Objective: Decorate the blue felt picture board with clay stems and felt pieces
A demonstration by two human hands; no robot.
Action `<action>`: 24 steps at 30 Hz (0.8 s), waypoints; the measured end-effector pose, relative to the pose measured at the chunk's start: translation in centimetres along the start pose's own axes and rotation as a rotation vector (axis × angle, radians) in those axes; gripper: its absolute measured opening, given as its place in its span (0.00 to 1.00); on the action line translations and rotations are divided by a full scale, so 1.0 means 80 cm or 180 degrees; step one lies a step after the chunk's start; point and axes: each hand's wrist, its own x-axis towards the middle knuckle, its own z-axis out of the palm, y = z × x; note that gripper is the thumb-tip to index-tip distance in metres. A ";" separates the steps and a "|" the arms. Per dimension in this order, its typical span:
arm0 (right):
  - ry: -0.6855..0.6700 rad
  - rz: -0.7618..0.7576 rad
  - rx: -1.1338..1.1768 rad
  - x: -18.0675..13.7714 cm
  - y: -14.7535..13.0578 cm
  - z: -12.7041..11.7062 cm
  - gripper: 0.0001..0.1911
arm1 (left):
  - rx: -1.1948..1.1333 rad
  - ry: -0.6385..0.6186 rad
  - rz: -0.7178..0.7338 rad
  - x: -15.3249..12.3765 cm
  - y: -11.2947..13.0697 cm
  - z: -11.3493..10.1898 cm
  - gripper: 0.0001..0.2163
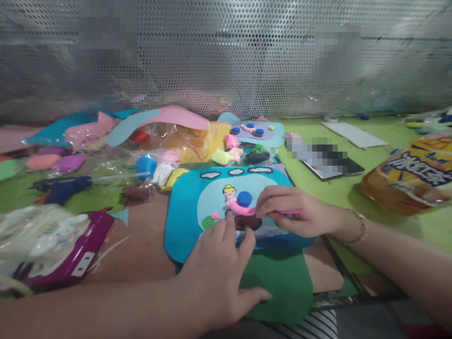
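Note:
On the work surface lies a blue craft card (176, 221) with a pale blue centre, decorated with soft clay. A yellow-topped clay figure (229, 190) has a curved pink clay body (240, 208), beside a round blue clay piece (244, 198) and above a dark brown clay piece (252, 222). My right hand (300, 209) pinches a slim pink tool (294, 211), its tip hidden at the end of the pink body. My left hand (222, 263) rests open with spread fingers on the card's lower part, fingertips near the brown piece.
Bags of coloured clay (146, 165) and a blue glue gun (67, 186) lie to the left. A second decorated card (277, 134) is behind. At right are a phone (353, 165), a white board (355, 134) and a bottle of amber drink (409, 179).

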 end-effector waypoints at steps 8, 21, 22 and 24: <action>0.0074 -0.0065 0.0054 -0.001 0.002 0.001 0.11 | 0.0085 0.0121 -0.0094 0.007 -0.006 -0.001 0.39; 0.0304 0.0004 -0.0063 0.004 -0.004 0.004 0.10 | 0.0217 0.0090 0.0211 0.002 0.001 0.000 0.34; 0.0339 0.0085 -0.0070 0.004 -0.004 0.007 0.09 | 0.0239 0.0099 0.0281 0.000 0.002 0.001 0.35; 0.0463 0.0247 -0.0080 0.007 -0.006 0.012 0.08 | 0.0272 0.0127 0.0399 -0.001 0.003 0.004 0.37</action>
